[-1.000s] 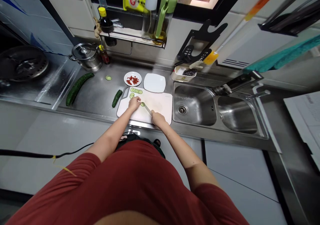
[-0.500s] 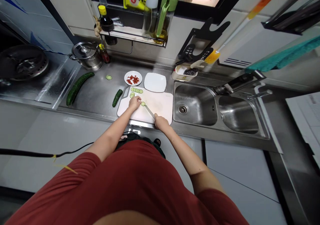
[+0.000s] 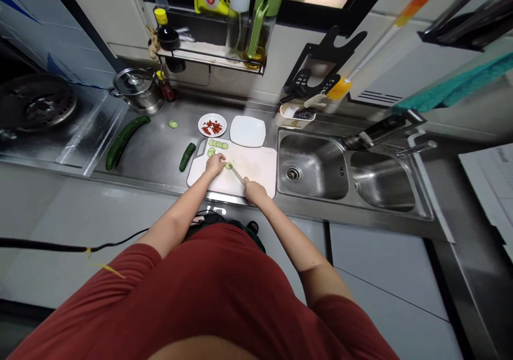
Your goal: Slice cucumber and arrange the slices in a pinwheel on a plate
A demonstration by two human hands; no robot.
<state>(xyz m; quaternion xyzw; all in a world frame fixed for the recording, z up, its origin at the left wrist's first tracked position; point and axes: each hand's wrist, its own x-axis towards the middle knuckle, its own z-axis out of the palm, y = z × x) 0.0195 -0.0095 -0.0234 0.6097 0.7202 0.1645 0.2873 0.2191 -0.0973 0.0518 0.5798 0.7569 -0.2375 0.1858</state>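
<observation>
My right hand [image 3: 255, 192] is wrapped round the handle of a kitchen knife [image 3: 238, 175], its blade pointing up and left over a white cutting board [image 3: 256, 159]. By the blade's tip is a pale green cucumber slice [image 3: 228, 166]. My left hand [image 3: 215, 164] is just left of that slice, fingers bent together; whatever they may hold is hidden. Several cucumber slices [image 3: 218, 145] lie in an overlapping row near the board's top left, with more close to my left fingers. A dark green cucumber piece [image 3: 187, 157] rests on the counter beside the board.
Behind the board stand a plate [image 3: 201, 130] of chopped red pieces and a white square plate [image 3: 247, 131]. A long cucumber [image 3: 125, 142], a cut cucumber end [image 3: 173, 124] and a steel pot [image 3: 138, 90] are to the left. A double sink [image 3: 312, 189] adjoins the right.
My right hand and the knife have shifted slightly left and up. The left hand stays by the slice. The whole view has moved a little.
</observation>
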